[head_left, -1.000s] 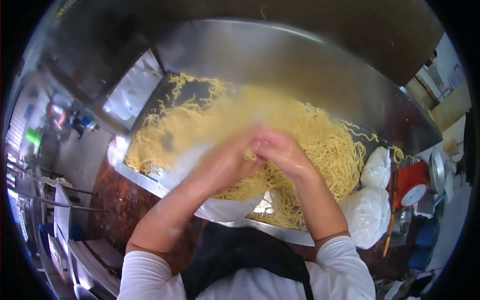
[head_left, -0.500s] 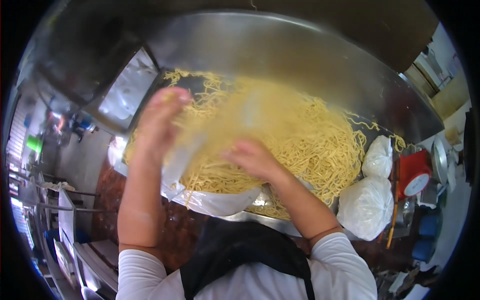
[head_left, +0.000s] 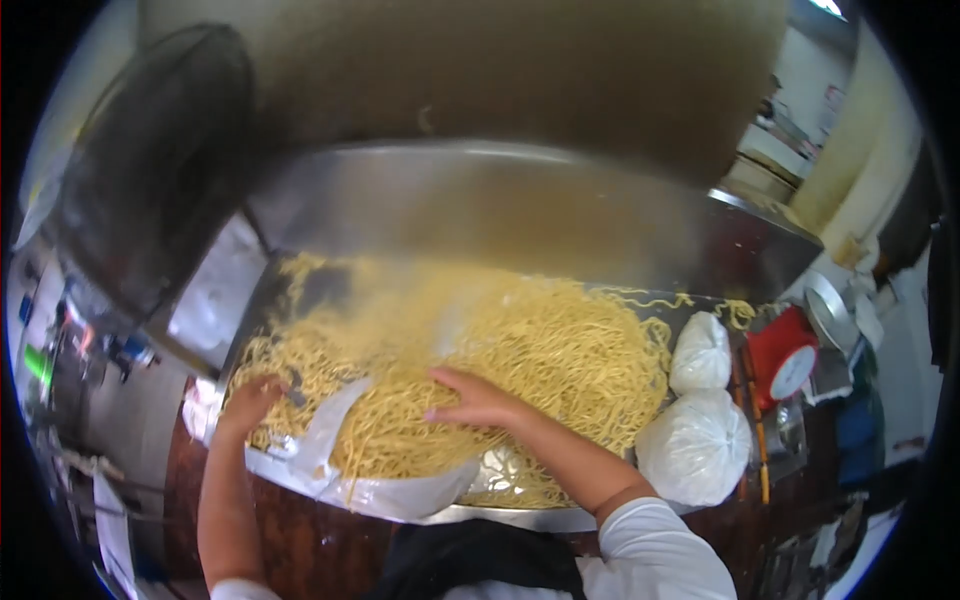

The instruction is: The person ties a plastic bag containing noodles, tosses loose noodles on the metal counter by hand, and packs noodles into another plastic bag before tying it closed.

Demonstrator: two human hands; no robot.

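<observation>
A wide heap of yellow noodles lies in a shallow metal tray, partly veiled by a haze over its back left part. In front of me a clear plastic bag lies open at the tray's front edge with noodles in it. My right hand is over these bagged noodles, thumb and fingers apart, with nothing in it. At the heap's left end, beside the bag's raised flap, my left hand is at the noodles, fingers loosely bent and apart; its fingertips are blurred.
Two filled, tied white bags, one small and one large, sit at the tray's right. Beyond them are long wooden sticks and a red scale. A tall metal wall bounds the back.
My left hand has come down from above the noodles to their left end. My right hand has shifted left over the bag and its fingers have spread. The view has tilted up.
</observation>
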